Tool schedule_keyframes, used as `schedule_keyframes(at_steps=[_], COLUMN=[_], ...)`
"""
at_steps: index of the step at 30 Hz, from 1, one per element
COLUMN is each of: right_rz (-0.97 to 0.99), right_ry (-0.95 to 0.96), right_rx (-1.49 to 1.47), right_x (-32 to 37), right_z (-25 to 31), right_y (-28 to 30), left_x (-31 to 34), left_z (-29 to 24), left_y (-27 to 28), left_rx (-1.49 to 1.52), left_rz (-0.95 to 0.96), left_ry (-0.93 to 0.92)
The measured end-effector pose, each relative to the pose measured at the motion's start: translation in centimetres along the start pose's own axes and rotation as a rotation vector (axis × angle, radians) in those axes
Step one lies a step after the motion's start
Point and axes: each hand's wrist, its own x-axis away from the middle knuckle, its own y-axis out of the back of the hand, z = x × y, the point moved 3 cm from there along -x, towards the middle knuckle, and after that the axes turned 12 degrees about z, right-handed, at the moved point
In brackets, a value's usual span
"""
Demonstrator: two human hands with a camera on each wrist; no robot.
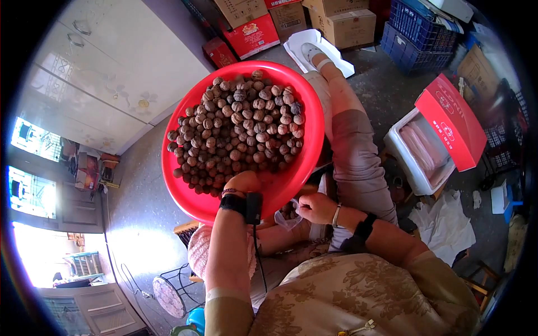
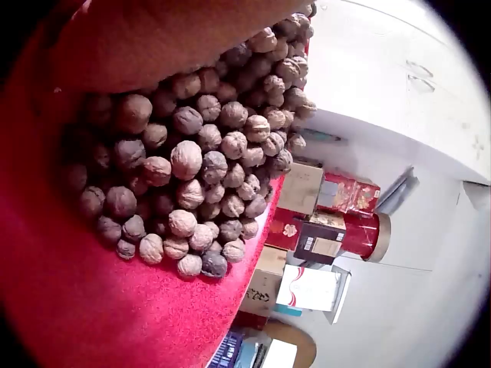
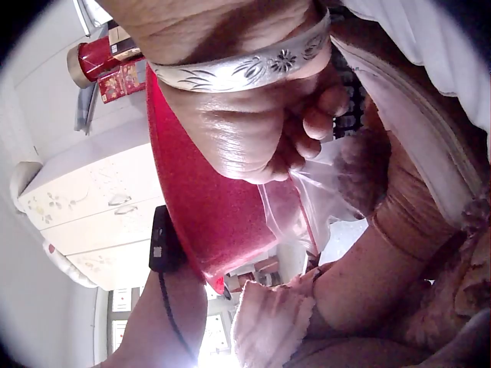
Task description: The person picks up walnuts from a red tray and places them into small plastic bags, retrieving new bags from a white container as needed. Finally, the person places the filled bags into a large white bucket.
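Note:
A large red basin (image 1: 312,131) is filled with brown walnuts (image 1: 238,126). My left hand (image 1: 244,182) reaches into the basin's near side, against the walnuts; its fingers are hidden. In the left wrist view the hand (image 2: 153,42) lies across the top, above walnuts (image 2: 186,159) and the bare red basin floor (image 2: 153,314). Outside the basin at its near right, my right hand (image 1: 317,209) pinches the edge of a clear plastic bag (image 1: 288,219). The right wrist view has that hand (image 3: 253,130) with curled fingers on the bag (image 3: 311,192), and dark round things showing inside it.
A white foam box (image 1: 417,182) with a red lid (image 1: 453,122) stands at the right. Cartons (image 1: 350,29) and blue crates (image 1: 417,50) are stacked at the back. White cabinets (image 1: 106,67) are at the left, a round stool (image 1: 168,297) at lower left.

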Motion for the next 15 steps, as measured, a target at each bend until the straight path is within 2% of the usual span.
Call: schedule_keyframes(at_steps=[4,6,15], right_rz=[0.002,0.000,-0.009], right_ry=[-0.001,-0.004,0.001], right_rx=[0.011,0.008,0.028], right_x=[0.0,0.0,0.1], right_z=[-0.1,-0.1,-0.1], right_y=[0.0,0.0,0.1], left_x=[-0.2,0.6,-0.6], left_z=[0.6,0.2,3.1], left_y=[-0.4,-0.1,-1.6], left_rx=[0.020,-0.084,0.008], left_rz=[-0.081,0.051,0.040], left_ry=[0.130,0.164,0.213])
